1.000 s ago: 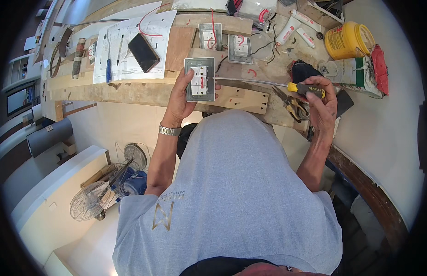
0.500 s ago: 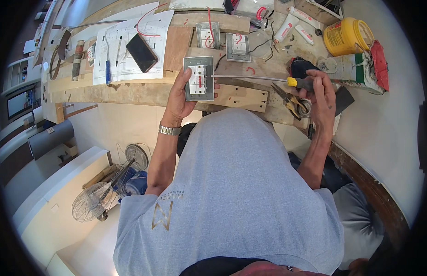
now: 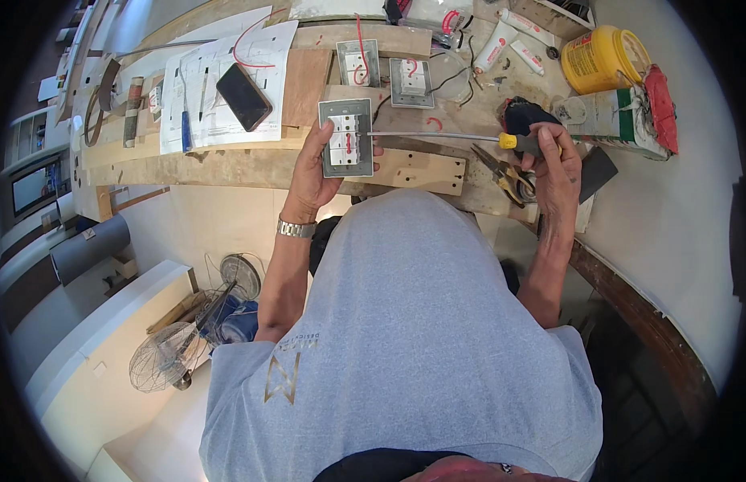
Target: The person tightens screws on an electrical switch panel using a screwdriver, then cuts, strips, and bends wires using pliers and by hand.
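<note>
Grey-framed, the plate (image 3: 366, 165) is resting in our left hand (image 3: 311, 173), its long axis running from twelve to six o'clock, its white modules (image 3: 338, 155) facing us. We are gripping it firmly: the thumb is lapping over its nine o'clock side, and fingertips are showing at its three o'clock edge. Our right hand (image 3: 558, 170) is gripping the screwdriver (image 3: 508, 141), fingers closed on its handle. From those fingers the plate is lying at nine o'clock, well apart, the left hand being nearer. Only the shaft (image 3: 437, 136) is bridging the gap, running almost square to the plate's long axis. Its tip is ending at the plate's three o'clock side; whether it is sitting in a screw, we cannot tell. Pliers (image 3: 513, 186) are lying on the worktop (image 3: 256, 165) at eight o'clock from the right hand.
</note>
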`<act>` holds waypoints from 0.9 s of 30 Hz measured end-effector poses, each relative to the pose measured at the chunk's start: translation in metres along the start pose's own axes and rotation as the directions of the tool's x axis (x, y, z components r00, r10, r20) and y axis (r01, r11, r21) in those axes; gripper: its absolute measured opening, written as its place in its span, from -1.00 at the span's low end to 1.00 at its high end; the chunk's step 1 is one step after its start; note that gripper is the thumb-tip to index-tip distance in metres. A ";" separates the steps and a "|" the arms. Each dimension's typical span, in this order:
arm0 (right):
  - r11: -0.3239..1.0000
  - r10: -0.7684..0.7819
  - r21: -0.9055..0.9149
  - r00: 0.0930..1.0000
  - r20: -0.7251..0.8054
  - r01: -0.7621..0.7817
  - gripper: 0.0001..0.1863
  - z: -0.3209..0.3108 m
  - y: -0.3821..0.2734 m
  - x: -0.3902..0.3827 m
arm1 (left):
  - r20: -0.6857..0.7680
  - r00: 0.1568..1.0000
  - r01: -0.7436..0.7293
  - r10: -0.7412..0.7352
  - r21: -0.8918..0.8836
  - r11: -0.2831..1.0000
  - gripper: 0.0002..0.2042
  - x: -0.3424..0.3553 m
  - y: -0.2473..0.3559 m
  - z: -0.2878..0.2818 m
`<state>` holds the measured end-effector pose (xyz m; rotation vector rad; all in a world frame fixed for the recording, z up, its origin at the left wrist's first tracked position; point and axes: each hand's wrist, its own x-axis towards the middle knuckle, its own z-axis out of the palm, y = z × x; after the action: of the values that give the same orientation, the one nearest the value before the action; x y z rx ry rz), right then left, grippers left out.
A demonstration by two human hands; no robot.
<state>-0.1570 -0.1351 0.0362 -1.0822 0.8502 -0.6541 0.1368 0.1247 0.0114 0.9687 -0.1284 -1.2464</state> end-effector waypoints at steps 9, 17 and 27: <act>0.924 -0.047 0.364 0.980 -0.192 0.115 -0.85 -0.048 0.024 0.011 | 0.017 1.000 0.016 -0.016 -0.004 1.000 -0.45 0.009 -0.016 0.000; 0.926 -0.023 0.344 0.933 -0.358 0.155 -0.85 -0.063 0.071 0.001 | -0.161 0.978 -0.101 0.132 0.186 0.977 -0.61 0.013 -0.021 -0.017; 0.539 -0.583 -0.815 0.792 -0.179 0.212 -0.80 -0.035 0.075 -0.003 | -0.248 0.951 -0.116 0.187 0.274 0.955 -0.68 0.035 -0.020 -0.031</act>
<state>-0.1844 -0.1241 -0.0413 -2.0214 1.3489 -1.0000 0.1525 0.1122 -0.0361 1.3214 -0.1487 -0.9578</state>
